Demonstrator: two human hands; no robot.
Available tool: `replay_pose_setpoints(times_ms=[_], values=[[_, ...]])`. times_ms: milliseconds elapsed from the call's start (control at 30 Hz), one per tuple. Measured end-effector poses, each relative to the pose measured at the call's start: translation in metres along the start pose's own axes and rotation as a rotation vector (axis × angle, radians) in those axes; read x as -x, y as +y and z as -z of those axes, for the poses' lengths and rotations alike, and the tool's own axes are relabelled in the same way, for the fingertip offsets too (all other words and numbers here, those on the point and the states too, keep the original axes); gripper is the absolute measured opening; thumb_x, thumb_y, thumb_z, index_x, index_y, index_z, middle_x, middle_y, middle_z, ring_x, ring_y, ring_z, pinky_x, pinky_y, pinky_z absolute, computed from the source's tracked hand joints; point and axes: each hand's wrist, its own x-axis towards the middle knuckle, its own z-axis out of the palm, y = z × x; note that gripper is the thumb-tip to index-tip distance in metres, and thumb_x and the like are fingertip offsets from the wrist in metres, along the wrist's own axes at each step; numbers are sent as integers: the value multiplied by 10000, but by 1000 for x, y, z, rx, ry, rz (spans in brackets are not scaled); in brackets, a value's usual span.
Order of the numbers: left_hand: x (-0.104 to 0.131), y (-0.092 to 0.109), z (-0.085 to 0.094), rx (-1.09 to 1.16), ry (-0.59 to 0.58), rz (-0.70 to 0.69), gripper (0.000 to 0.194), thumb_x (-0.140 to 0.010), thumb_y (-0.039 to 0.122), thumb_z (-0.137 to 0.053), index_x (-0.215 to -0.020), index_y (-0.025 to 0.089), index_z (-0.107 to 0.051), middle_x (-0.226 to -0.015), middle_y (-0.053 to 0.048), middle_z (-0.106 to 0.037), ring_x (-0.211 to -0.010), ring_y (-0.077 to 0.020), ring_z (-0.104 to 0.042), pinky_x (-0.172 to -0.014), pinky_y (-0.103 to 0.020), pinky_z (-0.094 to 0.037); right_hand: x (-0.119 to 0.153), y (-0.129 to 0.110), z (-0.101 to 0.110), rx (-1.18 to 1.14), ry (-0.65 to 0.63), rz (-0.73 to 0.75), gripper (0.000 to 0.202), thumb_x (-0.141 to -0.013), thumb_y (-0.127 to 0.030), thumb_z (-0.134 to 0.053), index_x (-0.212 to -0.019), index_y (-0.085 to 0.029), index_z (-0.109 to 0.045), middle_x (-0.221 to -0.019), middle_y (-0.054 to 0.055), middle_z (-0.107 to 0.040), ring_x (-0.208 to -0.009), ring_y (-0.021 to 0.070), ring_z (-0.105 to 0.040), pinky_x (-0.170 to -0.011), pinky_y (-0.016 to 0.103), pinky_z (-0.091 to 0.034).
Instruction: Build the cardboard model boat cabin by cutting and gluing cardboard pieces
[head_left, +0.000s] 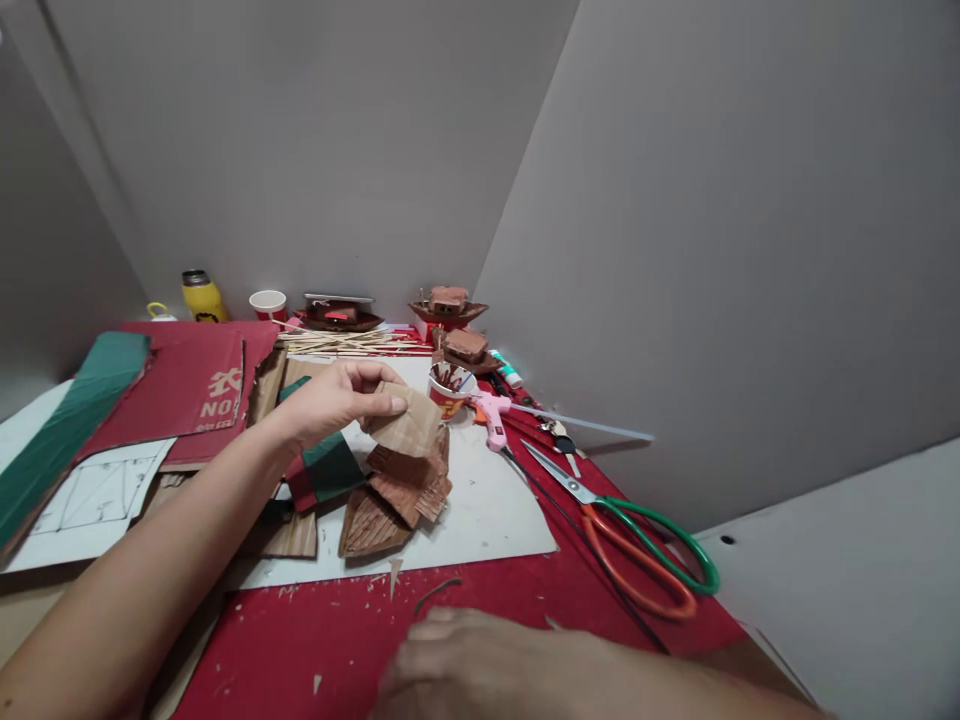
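My left hand [351,402] pinches a small tan piece of cardboard [409,422] between thumb and fingers, above the white sheet. Just below that piece, a brown cardboard boat model [375,522] with a striped deck lies on the sheet. Low in the view, my right hand [469,655] is blurred over the red tabletop, and its fingertips are not clear. A thin dark strip [437,592] lies just beyond its fingers. A pink glue gun [493,418] rests to the right of the cardboard piece, beside a paper cup [450,390] with brown stains inside.
Large scissors [637,560] with one green and one orange handle lie at the right. Finished boat models [448,303] and thin wooden sticks [352,343] are at the back, near a yellow bottle [201,297]. Red cardboard [187,390] and a drawing [105,490] lie left. Grey panels surround the table.
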Motion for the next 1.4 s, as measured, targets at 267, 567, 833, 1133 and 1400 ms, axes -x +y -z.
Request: replay_pose_setpoints(times_ms=[267, 567, 833, 1133, 1400], values=[[0, -4, 1, -29, -19, -8, 272, -636, 330, -830, -824, 157, -738, -672, -17, -680, -551, -123, -557, -501, -234, -364, 16, 11, -13, 88, 303, -392, 384, -956, -229, -511, -1318, -107, -544, -1262, 175, -624, -1181, 273, -556, -1036, 425, -447], [6, 9, -9, -106, -5, -2, 225, -707, 314, -781, -846, 147, -721, -630, 14, -630, -504, -79, -483, -460, -202, -303, 17, -5, -15, -362, 92, 21, 388, -1003, -218, -463, -1381, -165, -536, -1353, 102, -612, -1279, 155, -534, -1085, 237, -397], [43, 29, -12, -84, 33, 92, 186, -720, 282, -780, -838, 152, -718, -723, 11, -680, -640, -101, -579, -596, -205, -444, 19, -8, -19, -392, 64, 34, 361, -969, -202, -510, -1307, -131, -616, -1232, 134, -681, -1171, 189, -621, -1010, 224, -455], [72, -8, -24, 41, -41, 205, 283, -687, 344, -795, -882, 157, -709, -694, 8, -659, -570, -104, -551, -534, -220, -460, 23, 11, 9, -436, 1104, -402, 234, -882, -332, -646, -1093, -234, -629, -820, 4, -673, -677, 128, -634, -610, 207, -528], [69, -18, -42, -18, -97, 157, 256, -749, 357, -717, -896, 151, -678, -694, 5, -648, -583, -106, -537, -567, -225, -452, 10, 22, 13, -386, 1060, -464, 144, -867, -313, -635, -793, -193, -664, -685, 0, -649, -583, 125, -586, -529, 206, -479]])
